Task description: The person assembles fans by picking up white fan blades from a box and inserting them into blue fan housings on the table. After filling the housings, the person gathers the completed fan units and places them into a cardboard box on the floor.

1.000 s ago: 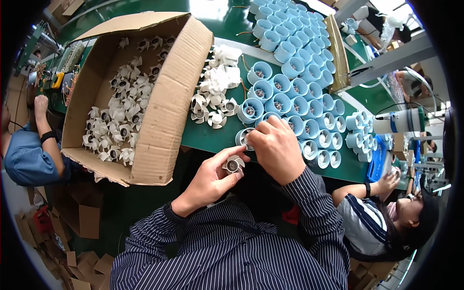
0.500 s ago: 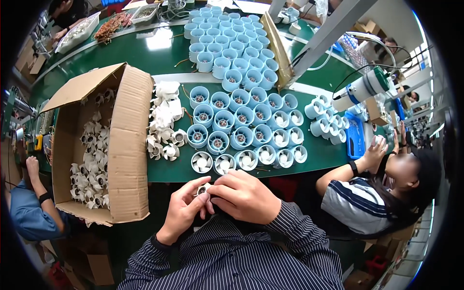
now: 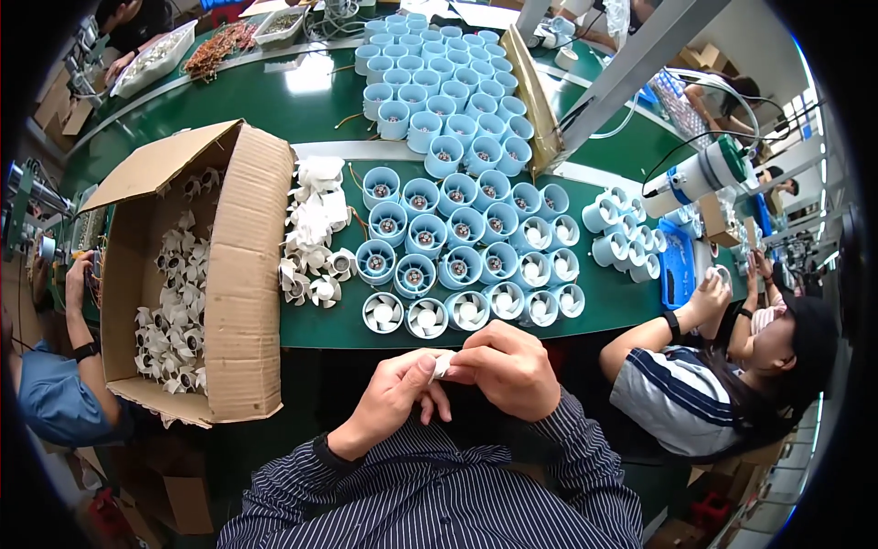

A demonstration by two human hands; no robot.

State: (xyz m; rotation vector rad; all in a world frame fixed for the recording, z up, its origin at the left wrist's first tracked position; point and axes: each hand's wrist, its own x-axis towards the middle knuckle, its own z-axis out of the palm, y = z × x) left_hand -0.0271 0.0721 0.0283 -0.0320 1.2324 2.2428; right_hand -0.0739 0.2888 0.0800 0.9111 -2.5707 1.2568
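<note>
Between both hands, in front of the table edge, is a small white fan impeller, mostly covered by my fingers. My left hand pinches it with thumb and forefinger from the left. From the right, the bent fingers of my right hand close on the same piece. Just beyond my hands stand rows of light blue cylindrical housings; the nearest row and some at the right have white impellers inside. The others show motor parts with a coppery centre. A heap of loose white impellers lies left of them.
An open cardboard box of white impellers stands at the left. More blue housings crowd the far green table, beside a slanting metal post. A co-worker sits at the right near a blue tray; another sits left.
Both hands have moved to the right with the impeller. It is turned, so its dark hollow hub no longer shows. The view has shifted slightly; the housings have stayed in place.
</note>
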